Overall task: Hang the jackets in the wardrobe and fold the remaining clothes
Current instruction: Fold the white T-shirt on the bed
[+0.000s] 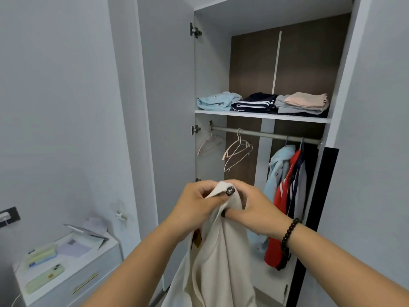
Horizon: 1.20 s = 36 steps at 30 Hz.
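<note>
White nightstand (pixel 106 258), green phone (pixel 45 278) on it, wall socket (pixel 8 214), door hook (pixel 120 214)

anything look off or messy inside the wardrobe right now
Mostly tidy. The light blue jacket on the rail hangs bunched and lopsided beside the red jacket. The empty hangers tilt at an angle. The folded clothes on the shelf look neat.

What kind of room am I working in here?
Most likely a bedroom. An open wardrobe holds folded clothes on a shelf and jackets on a rail; a bedside table stands left. Both hands grip a cream garment.
</note>
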Each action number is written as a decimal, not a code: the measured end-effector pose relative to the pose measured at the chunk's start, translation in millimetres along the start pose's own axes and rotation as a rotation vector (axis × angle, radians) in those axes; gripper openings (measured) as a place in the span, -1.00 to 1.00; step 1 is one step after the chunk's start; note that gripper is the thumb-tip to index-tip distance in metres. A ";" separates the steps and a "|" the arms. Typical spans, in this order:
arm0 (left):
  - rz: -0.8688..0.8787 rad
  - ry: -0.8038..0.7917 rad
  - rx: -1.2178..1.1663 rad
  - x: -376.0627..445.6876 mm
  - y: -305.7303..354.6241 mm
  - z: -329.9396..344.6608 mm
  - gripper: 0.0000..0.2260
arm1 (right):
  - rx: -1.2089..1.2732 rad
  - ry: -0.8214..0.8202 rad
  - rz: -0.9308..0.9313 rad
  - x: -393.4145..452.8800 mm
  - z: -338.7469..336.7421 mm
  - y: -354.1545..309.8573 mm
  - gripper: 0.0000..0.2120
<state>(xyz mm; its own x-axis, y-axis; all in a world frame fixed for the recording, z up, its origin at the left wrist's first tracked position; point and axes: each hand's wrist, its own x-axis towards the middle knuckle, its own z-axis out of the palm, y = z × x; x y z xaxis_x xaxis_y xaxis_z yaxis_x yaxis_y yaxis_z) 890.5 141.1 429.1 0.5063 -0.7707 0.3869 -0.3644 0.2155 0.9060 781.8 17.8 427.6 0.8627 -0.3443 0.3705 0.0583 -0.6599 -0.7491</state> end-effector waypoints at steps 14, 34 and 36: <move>-0.465 0.084 0.294 -72.4 -149.1 -61.0 -0.75 | 0.068 0.390 0.130 37.5 -1.4 24.7 -0.72; -0.350 -0.199 0.135 22.9 -64.1 -217.4 -0.65 | -0.253 0.317 0.218 71.9 -35.7 45.0 -0.75; -0.352 -0.285 0.147 27.5 -54.4 -227.8 -0.66 | -0.277 0.322 0.214 71.6 -40.8 44.4 -0.73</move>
<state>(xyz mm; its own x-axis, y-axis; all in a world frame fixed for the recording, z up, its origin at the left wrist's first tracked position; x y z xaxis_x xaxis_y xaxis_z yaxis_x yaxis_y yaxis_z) 1102.4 244.8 429.5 0.3920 -0.9197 -0.0206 -0.3261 -0.1599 0.9317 825.7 -63.4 443.2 0.6387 -0.6525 0.4078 -0.2780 -0.6899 -0.6684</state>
